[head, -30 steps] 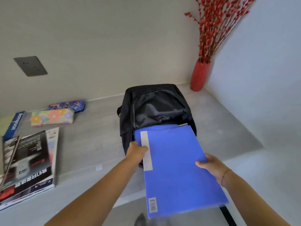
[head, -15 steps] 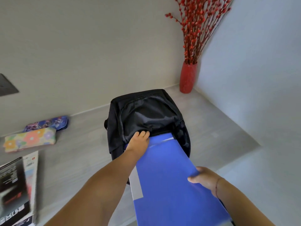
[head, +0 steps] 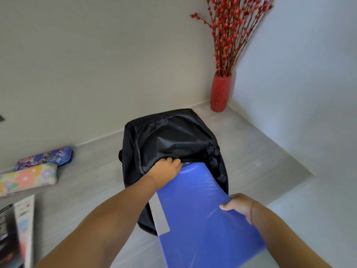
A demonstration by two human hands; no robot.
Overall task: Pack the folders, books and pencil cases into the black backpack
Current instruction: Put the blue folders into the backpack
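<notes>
Head view: the black backpack [head: 173, 136] lies on the grey table [head: 260, 151] with its mouth facing near and bare surface to its left and right. The far edge of the blue folder [head: 202, 209] sits inside the opening, under the lifted flap edge. The left hand [head: 166, 169] reaches forward with its fingers curled round that flap edge, while the right hand [head: 239, 205] pinches the folder's right edge, bowing the cover.

The far end of the folder [head: 202, 209] is hidden inside the backpack [head: 173, 136]; its near end runs off the bottom edge. Beneath it, the fingers of the right hand [head: 238, 205] lie out of sight. The books [head: 13, 235] are cropped by the left edge, blurred, their print unreadable.
</notes>
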